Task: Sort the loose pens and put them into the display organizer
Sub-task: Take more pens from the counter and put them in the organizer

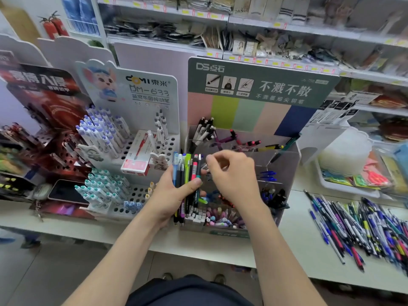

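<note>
Fingers and thumb of the left hand (174, 195) wrap a bundle of pens (187, 171), held upright at the left edge of the clear organizer (284, 168). Fingers of the right hand (231, 173) curl beside the bundle's tops, above the organizer; I cannot tell whether they pinch a pen. A pile of loose pens (357, 224) lies on the counter (298, 239), well to the right.

Clear, glossy plastic organizer (287, 155) with a matt printed card backboard (254, 85). A bundle of pens (187, 173) in smooth, shiny plastic. More loose pens (364, 224), also glossy plastic, lie on a smooth, matt white desk (298, 239). A white, matt pen stand (141, 195) is punched with holes.
</note>
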The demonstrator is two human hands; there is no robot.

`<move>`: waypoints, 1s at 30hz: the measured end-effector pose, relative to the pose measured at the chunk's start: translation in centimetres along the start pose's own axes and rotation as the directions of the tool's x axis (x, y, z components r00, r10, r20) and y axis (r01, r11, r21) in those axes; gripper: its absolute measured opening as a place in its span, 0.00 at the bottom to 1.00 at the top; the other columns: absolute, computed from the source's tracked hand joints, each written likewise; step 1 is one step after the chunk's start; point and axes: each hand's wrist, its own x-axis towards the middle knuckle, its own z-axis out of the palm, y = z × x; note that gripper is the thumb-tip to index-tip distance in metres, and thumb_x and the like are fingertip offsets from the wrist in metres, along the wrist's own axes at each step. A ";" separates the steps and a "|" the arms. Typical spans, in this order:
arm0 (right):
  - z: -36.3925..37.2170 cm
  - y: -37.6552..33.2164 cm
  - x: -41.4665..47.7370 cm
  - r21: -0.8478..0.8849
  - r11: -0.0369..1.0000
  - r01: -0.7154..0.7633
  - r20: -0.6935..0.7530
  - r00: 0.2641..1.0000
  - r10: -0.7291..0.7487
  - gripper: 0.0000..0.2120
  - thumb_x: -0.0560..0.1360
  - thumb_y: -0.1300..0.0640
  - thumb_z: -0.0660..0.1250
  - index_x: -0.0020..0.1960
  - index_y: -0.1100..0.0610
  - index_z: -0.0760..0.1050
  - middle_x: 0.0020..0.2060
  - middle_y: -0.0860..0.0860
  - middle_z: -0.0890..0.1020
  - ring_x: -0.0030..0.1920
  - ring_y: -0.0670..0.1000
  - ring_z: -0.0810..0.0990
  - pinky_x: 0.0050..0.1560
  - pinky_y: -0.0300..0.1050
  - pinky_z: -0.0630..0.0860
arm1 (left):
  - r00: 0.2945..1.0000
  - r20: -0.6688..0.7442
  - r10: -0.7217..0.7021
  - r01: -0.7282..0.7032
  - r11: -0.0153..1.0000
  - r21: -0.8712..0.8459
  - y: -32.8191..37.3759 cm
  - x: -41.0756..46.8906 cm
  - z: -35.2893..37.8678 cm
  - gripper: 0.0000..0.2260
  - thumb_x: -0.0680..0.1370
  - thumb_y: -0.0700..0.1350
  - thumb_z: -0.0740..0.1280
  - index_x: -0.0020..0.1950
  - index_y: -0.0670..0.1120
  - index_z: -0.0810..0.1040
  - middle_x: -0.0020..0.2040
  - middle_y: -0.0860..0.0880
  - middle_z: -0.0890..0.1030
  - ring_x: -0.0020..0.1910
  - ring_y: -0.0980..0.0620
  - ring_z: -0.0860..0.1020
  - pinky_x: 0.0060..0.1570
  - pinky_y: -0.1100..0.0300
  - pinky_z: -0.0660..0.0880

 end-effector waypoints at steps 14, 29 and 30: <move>-2.1 1.0 -2.3 0.765 0.616 -0.185 -0.068 0.929 0.363 0.08 0.89 0.51 0.58 0.62 0.54 0.69 0.33 0.53 0.74 0.32 0.52 0.74 0.33 0.47 0.75 | 0.989 0.117 -0.090 0.098 0.993 -0.064 0.3 1.0 2.9 0.09 0.86 0.37 0.64 0.66 0.40 0.76 0.60 0.42 0.87 0.52 0.39 0.87 0.40 0.53 0.85; 1.4 1.5 -3.9 0.159 0.987 -0.021 0.022 1.000 0.018 0.12 0.84 0.53 0.69 0.65 0.47 0.84 0.34 0.37 0.80 0.35 0.39 0.78 0.39 0.35 0.73 | 0.969 -0.236 -0.069 0.004 0.964 -0.265 0.6 2.3 5.3 0.10 0.83 0.31 0.63 0.61 0.37 0.81 0.57 0.42 0.88 0.59 0.43 0.86 0.61 0.43 0.82; 1.5 1.3 -4.0 0.172 0.984 -0.035 0.027 0.999 0.031 0.13 0.85 0.54 0.67 0.67 0.46 0.83 0.33 0.36 0.78 0.33 0.39 0.76 0.38 0.32 0.69 | 0.970 -0.233 -0.069 0.008 0.967 -0.256 0.6 2.3 5.4 0.11 0.83 0.31 0.63 0.61 0.36 0.82 0.58 0.43 0.88 0.59 0.44 0.86 0.63 0.43 0.81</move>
